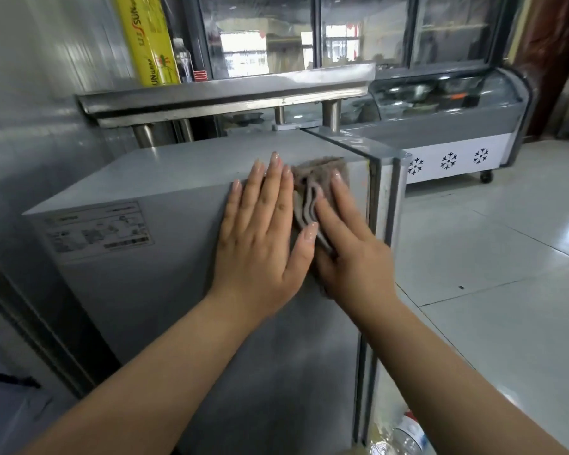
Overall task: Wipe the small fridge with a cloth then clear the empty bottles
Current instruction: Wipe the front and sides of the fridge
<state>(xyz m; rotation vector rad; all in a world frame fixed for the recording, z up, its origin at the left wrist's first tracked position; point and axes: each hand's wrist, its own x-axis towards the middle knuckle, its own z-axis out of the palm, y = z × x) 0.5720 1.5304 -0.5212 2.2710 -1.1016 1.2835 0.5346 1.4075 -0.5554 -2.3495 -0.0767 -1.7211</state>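
Observation:
The small grey fridge stands in front of me, seen from its side, with a label sticker on the upper left of that side. A folded brownish-grey cloth lies over the fridge's top edge near the door seam. My right hand presses flat on the cloth against the side panel. Beside it, my left hand lies flat and open on the side, fingertips reaching the top edge, its thumb touching the cloth. A clear plastic bottle shows at the bottom, low by the fridge door.
A steel shelf runs behind the fridge, with a yellow cling-wrap box and a dark bottle on it. A glass-topped chest freezer on wheels stands at the right back. White tiled floor spreads to the right.

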